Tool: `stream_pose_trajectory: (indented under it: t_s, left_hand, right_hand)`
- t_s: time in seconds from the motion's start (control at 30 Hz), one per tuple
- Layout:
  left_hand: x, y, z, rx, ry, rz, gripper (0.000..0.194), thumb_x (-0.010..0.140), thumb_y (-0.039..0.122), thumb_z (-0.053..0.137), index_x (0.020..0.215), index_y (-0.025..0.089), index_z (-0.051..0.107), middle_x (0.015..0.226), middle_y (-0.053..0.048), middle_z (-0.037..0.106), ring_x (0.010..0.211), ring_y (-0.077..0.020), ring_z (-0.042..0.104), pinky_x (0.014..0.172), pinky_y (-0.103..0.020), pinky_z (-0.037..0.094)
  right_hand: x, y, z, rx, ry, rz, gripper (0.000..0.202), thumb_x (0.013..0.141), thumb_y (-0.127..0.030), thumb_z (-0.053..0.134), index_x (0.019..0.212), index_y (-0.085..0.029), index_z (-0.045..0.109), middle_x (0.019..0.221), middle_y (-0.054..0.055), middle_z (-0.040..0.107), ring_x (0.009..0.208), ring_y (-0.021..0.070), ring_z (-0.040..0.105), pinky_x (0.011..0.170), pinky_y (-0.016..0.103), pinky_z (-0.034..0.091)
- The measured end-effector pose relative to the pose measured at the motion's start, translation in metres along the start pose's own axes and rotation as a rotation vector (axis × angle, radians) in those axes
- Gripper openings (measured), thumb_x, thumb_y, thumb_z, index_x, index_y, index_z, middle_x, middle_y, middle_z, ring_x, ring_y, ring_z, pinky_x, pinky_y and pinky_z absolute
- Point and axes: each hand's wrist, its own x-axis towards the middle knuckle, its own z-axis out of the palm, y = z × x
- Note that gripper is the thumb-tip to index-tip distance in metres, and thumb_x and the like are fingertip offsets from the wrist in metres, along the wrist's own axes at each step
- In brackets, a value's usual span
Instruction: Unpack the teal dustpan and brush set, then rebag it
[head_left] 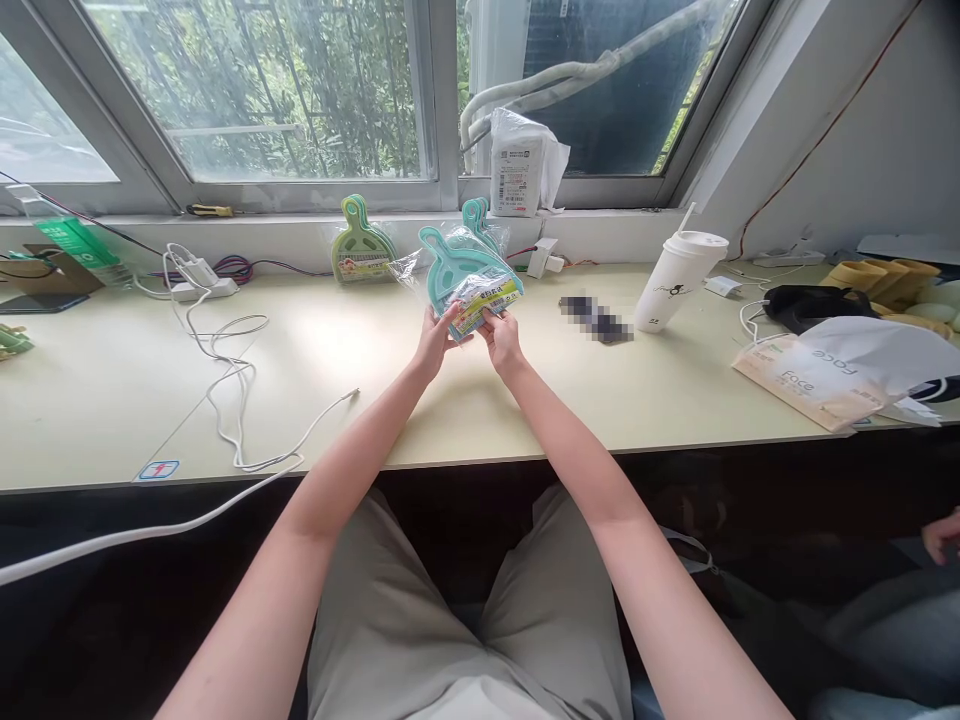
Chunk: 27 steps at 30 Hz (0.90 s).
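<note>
Both my hands grip a turquoise mini dustpan set (457,268) in clear plastic, with a yellow printed label at its lower end. It is held tilted above the table, handle pointing away from me. My left hand (433,345) has hold of the lower left corner, fingers partly under the pack. The lower right edge is pinched by my right hand (501,338), thumb on top. Just behind it, another turquoise dustpan set (480,215) leans at the wall, partly hidden. Farther left, a green dustpan set (361,245) stands upright against the wall.
White cables (238,375) trail over the left of the table. A lidded white cup (679,280) with a straw stands right, near a blurred-out dark object (596,320). A tissue pack (517,170) sits on the sill. Bags (825,375) lie far right; another person's hand (941,537) shows below.
</note>
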Motion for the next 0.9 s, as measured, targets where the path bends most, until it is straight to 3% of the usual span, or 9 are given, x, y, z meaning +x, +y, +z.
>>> stream_pose_trajectory:
  t_s: [0.27, 0.57, 0.7, 0.9]
  left_hand:
    - [0.004, -0.008, -0.010, 0.064, 0.059, 0.021, 0.059, 0.072, 0.029, 0.071, 0.124, 0.027, 0.042, 0.125, -0.006, 0.058, 0.108, -0.0248, 0.062, 0.086, -0.043, 0.058]
    - [-0.006, 0.002, -0.001, 0.130, -0.017, 0.053, 0.059, 0.074, 0.036, 0.072, 0.122, 0.026, 0.039, 0.125, -0.008, 0.056, 0.112, -0.0276, 0.059, 0.082, -0.041, 0.057]
    - [-0.008, 0.003, 0.001, 0.170, -0.033, 0.054, 0.054, 0.073, 0.039, 0.073, 0.114, 0.025, 0.040, 0.121, -0.008, 0.057, 0.113, -0.0294, 0.059, 0.079, -0.041, 0.056]
    - [-0.009, -0.002, 0.005, 0.184, -0.059, 0.067, 0.054, 0.071, 0.037, 0.076, 0.110, 0.025, 0.041, 0.119, -0.007, 0.056, 0.122, -0.0305, 0.053, 0.086, -0.041, 0.055]
  right_hand:
    - [0.001, -0.003, -0.001, -0.024, -0.007, 0.102, 0.013, 0.079, -0.010, 0.053, 0.087, -0.019, 0.058, 0.084, 0.001, 0.072, 0.086, 0.0163, 0.071, 0.090, 0.035, 0.059]
    - [0.006, -0.008, -0.003, 0.007, 0.101, 0.121, 0.010, 0.086, -0.026, 0.059, 0.094, -0.021, 0.058, 0.081, 0.001, 0.070, 0.077, 0.0158, 0.070, 0.072, 0.029, 0.061]
    - [0.011, -0.011, -0.006, 0.036, 0.176, 0.197, 0.018, 0.090, -0.039, 0.058, 0.091, -0.020, 0.059, 0.078, 0.004, 0.068, 0.073, 0.0179, 0.069, 0.066, 0.030, 0.061]
    - [0.011, -0.020, -0.016, 0.061, 0.207, 0.261, 0.034, 0.092, -0.049, 0.055, 0.107, -0.019, 0.061, 0.082, 0.006, 0.071, 0.076, 0.0207, 0.071, 0.074, 0.036, 0.063]
